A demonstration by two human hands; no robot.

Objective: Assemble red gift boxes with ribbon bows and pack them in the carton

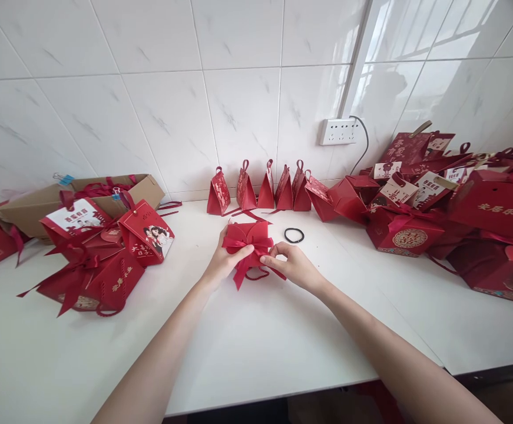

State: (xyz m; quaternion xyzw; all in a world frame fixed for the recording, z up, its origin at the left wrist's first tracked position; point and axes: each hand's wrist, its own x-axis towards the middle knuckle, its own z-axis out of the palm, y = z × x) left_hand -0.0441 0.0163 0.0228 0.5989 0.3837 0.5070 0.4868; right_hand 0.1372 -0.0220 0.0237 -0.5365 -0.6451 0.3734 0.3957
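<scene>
A small red gift box [250,229] rests on the white table in front of me, with a red ribbon bow [241,242] across its top. My left hand [227,254] is closed around the box's left side, its thumb pressing on the bow's centre. At the bow's right side, my right hand [292,265] pinches the ribbon between thumb and fingers. One ribbon tail hangs down toward me, and a twisted red cord handle [257,274] shows below the bow. Just behind my right hand lies a black hair tie [294,235].
Several triangular red boxes [246,191] with ribbon loops stand along the tiled wall. At left, red gift boxes [95,277] sit before an open cardboard box [148,187] of ribbon. Many red boxes [404,232] are piled at right. A power strip [339,132] hangs on the wall.
</scene>
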